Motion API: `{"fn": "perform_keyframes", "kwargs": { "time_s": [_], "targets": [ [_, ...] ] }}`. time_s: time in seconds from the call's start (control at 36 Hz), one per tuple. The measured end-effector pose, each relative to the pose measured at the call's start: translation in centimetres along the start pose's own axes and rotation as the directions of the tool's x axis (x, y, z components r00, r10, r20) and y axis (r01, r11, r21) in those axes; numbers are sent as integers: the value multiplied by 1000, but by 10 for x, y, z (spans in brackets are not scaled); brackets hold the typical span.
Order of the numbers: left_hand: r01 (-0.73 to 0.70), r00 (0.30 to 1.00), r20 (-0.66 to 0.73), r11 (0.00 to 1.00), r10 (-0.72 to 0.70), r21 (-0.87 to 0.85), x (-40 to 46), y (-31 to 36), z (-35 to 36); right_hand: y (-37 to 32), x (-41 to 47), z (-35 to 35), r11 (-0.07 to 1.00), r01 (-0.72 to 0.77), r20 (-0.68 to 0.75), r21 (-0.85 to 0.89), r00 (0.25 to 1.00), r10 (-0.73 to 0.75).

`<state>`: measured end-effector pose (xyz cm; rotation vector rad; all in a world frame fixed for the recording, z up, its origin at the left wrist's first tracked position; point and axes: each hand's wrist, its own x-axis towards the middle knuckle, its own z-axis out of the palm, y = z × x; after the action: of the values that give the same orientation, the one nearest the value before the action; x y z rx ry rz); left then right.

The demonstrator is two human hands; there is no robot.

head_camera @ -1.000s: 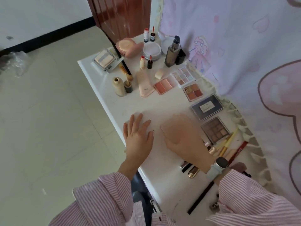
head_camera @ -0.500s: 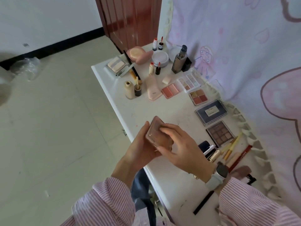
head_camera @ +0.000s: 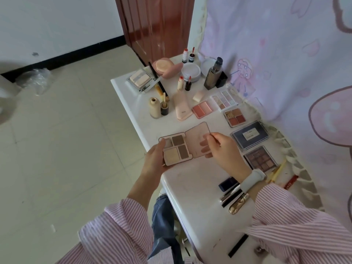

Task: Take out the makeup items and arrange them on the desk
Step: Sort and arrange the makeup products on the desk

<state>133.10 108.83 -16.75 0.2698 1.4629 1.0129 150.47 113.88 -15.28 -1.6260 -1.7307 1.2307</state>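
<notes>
A pink four-pan palette (head_camera: pixel 176 149) lies open just above the white desk (head_camera: pixel 192 189), near its left edge. My left hand (head_camera: pixel 155 159) grips the pan half from the left side. My right hand (head_camera: pixel 222 147) pinches the clear pink lid (head_camera: pixel 197 139), with fingers showing through it from behind. Brown, beige and shimmer shades face up.
Other palettes (head_camera: pixel 249 135) line the desk's right side beside a pink curtain (head_camera: pixel 285 63). Bottles, lipsticks, compacts and a pink tube (head_camera: pixel 182 107) crowd the far end. Lipstick tubes (head_camera: pixel 233 199) and pencils lie under my right wrist. Tiled floor lies left.
The palette was shut on the desk under my right hand; both hands lifted it and my right hand swung the lid open.
</notes>
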Motion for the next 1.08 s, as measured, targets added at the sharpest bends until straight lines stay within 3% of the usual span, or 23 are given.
{"fn": "perform_keyframes", "kwargs": {
  "time_s": [0.08, 0.17, 0.28, 0.56, 0.67, 0.78, 0.86, 0.92, 1.0, 1.08],
  "targets": [
    [-155, 979, -91, 954, 184, 257, 3, 3, 1, -8, 13, 5, 999, -21, 9, 47, 1000, 20],
    [-213, 946, -145, 893, 290, 395, 8, 10, 1, -13, 24, 12, 995, -47, 30, 83, 999, 45],
    [-159, 929, -215, 851, 300, 500, 20, 13, -2, -15, 35, 17, 990, -85, 40, 115, 996, 80],
    [-101, 932, -180, 701, 315, 706, 23, 6, -4, -16, 42, 18, 988, -60, 36, 139, 998, 56],
    [-135, 869, -203, 610, 452, 781, 12, -2, 4, -9, 30, 8, 996, -34, -12, 76, 999, 35],
    [-348, 712, -68, 435, 699, 830, -5, -21, 18, 15, 11, -19, 964, 101, -122, -246, 984, -134],
    [-488, 653, 107, 309, 750, 816, -16, -40, 32, 36, 2, -43, 846, 82, -187, -526, 960, -209],
    [-555, 643, 231, 236, 730, 797, -22, -55, 41, 46, 2, -57, 742, 4, -197, -670, 963, -183],
    [-590, 645, 364, 136, 672, 796, -21, -74, 50, 52, 6, -67, 616, -125, -160, -777, 987, -1],
    [-563, 649, 428, 19, 629, 826, -13, -86, 49, 56, 12, -67, 578, -151, -111, -802, 988, 103]
  ]
}}
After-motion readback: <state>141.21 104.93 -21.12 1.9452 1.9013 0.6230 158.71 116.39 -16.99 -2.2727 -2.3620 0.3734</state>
